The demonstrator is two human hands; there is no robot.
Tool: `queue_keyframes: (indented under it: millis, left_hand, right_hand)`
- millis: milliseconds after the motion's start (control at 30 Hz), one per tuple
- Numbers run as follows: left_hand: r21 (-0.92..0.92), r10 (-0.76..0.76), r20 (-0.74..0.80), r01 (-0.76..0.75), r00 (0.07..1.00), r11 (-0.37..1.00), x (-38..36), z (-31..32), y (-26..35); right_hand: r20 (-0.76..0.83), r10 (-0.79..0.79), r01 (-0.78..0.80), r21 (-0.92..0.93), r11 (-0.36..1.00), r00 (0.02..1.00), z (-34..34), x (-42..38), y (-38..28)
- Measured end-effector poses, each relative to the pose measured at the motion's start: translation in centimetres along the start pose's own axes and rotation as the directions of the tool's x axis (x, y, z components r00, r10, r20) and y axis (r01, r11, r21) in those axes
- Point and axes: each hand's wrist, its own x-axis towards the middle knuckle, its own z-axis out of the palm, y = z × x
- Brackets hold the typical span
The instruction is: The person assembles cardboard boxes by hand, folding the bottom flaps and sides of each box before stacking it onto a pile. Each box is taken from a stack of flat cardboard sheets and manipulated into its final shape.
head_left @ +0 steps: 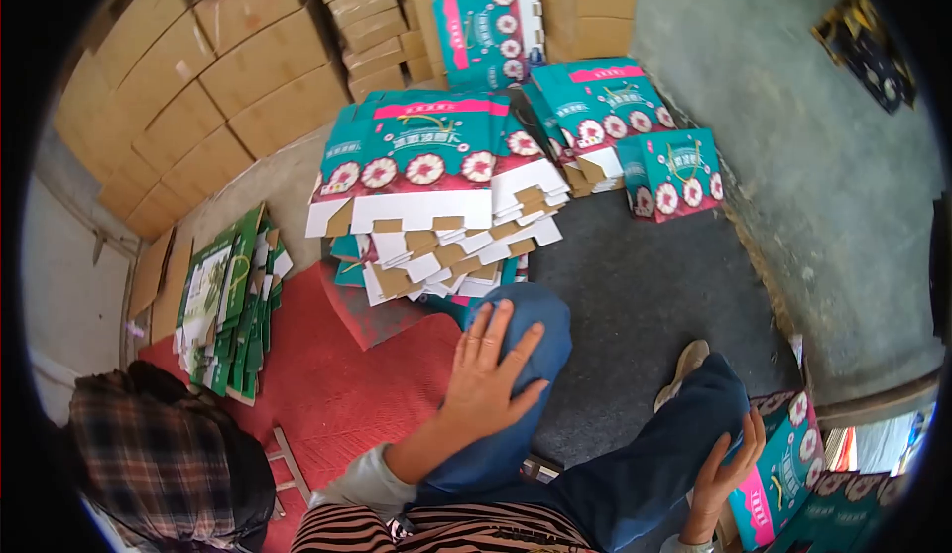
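Observation:
My left hand (488, 374) lies flat on my left knee (540, 330), fingers spread and holding nothing. On my right thigh (645, 469), near the knee, rests my right hand (729, 474), its fingers stretched along the trouser leg. Just beyond the left knee is a tall pile of flat teal and pink printed cartons (416, 151), their white and brown flaps pointing toward me. Close to the right hand stand more teal printed boxes (783, 464), partly hidden by the hand and leg.
A folded-up teal box (674, 174) with a handle stands beside the pile on a dark mat (645, 285). Green flat cartons (233, 295) lean at the left by a red mat (347, 384). Brown boxes (248, 27) are stacked behind. A checked cloth (149, 454) is at lower left.

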Motion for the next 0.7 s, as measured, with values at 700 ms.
queue_keyframes:
  millis: [700]
  left_hand:
    - [0.12, -0.554, -0.27, 0.599, 0.787, 0.792, -3.6, 4.3, -30.0]
  right_hand:
    - [0.706, -0.02, 0.226, -0.2, 0.953, 0.708, 9.3, 5.9, -3.0]
